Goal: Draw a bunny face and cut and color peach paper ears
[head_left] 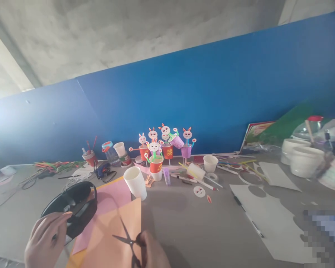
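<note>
In my right hand (153,251) is a pair of scissors (131,241), its blades apart above orange paper (108,238). My left hand (48,238) is closed, thumb and fingers drawn together, in front of a black bowl-like container (80,216); anything between the fingertips is too small to make out. Pink paper (111,199) lies partly under the orange sheet. A white paper cup (135,182) stands at the top edge of these sheets. Farther back, several paper-cup rabbit figures (156,163) stand together, with round faces, ears and stick-like arms.
A round paper face (199,191) and a small paper ear (209,199) lie right of centre. Cut white card (268,219) with a pen (257,229) is at the right. White cups (307,160), pens and a glue gun (104,170) line the back, before a blue partition (212,93).
</note>
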{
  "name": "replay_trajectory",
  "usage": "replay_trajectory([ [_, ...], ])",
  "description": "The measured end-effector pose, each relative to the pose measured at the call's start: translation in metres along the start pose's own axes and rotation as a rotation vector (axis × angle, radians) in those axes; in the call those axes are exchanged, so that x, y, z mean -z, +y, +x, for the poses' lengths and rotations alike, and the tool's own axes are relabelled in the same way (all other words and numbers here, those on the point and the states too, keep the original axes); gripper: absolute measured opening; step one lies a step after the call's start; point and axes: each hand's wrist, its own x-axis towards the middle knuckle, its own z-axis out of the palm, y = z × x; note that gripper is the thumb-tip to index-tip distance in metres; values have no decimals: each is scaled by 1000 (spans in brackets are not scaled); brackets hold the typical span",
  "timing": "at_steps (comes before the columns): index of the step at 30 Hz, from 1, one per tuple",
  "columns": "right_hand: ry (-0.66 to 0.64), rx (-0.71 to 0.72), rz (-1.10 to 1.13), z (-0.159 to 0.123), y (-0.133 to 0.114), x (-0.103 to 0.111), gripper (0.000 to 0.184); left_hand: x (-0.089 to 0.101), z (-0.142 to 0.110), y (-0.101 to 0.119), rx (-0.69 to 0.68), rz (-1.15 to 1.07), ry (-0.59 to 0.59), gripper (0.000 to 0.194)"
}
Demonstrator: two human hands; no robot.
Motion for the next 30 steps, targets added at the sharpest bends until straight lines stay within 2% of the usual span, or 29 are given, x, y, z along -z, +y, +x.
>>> replay_trajectory([
  [3, -52, 79, -98, 19, -22, -29, 43, 0, -2, 5, -31, -23, 1, 14],
  [7, -88, 112, -94, 44, -37, -45, 34, -6, -12, 16, -55, -11, 3, 15],
  [13, -110, 210, -208, 58, -36, -29, 40, -27, -16, 44, -122, 14, -65, 18],
  [17, -82, 267, -322, 52, -37, -11, 43, -40, -24, 58, -54, 1, -122, 18],
  [20, -81, 291, -380, 37, -26, 21, 45, -40, -29, 67, 123, -44, -86, 15],
  [22, -60, 249, -456, 23, -14, 57, 45, -38, -27, 81, 360, -123, -45, 15],
  [23, -21, 184, -500, 16, -7, 77, 40, -38, -22, 93, 493, -209, -54, 17],
  [24, 44, 137, -540, 10, 0, 99, 33, -40, -16, 109, 672, -320, -105, 23],
  [25, 93, 104, -525, 4, 5, 121, 26, -43, -8, 129, 831, -452, -105, 29],
  [26, 156, 77, -529, -1, 10, 141, 19, -48, 2, 151, 939, -605, -164, 35],
  [28, 276, 79, -588, -8, 15, 177, 13, -60, 23, 201, 1067, -947, -336, 45],
  [30, 337, 46, -644, -13, 15, 202, 17, -74, 43, 248, 1130, -1218, -430, 47],
])
